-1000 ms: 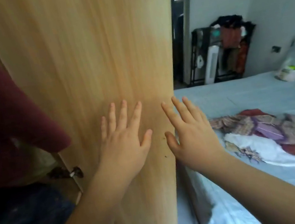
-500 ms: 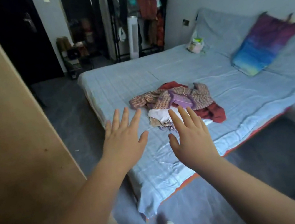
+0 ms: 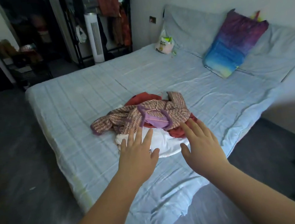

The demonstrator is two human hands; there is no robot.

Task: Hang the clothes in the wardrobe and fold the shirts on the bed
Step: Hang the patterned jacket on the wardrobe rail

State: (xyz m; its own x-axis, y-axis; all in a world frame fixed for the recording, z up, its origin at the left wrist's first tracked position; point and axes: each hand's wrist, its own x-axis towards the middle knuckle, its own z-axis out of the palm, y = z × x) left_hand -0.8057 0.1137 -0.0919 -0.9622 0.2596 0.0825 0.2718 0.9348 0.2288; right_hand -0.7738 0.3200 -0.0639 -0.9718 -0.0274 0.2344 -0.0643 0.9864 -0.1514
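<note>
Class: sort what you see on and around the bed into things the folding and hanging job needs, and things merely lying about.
Job: patterned knit top, red garment, white shirt, bed, both open hands.
Lying about: colourful pillow, plastic bag, tower fan.

A home bedroom was shown. The frame was filled by a low bed (image 3: 82, 103) covered in a pale blue sheet, with a multicoloured pillow (image 3: 235, 44) laid at its head against the white wall. Beyond the bed's far edge, a black clothes rack (image 3: 107, 17) (hung with garments) and a white tower fan (image 3: 95, 38) were seen beside a doorway.
</note>
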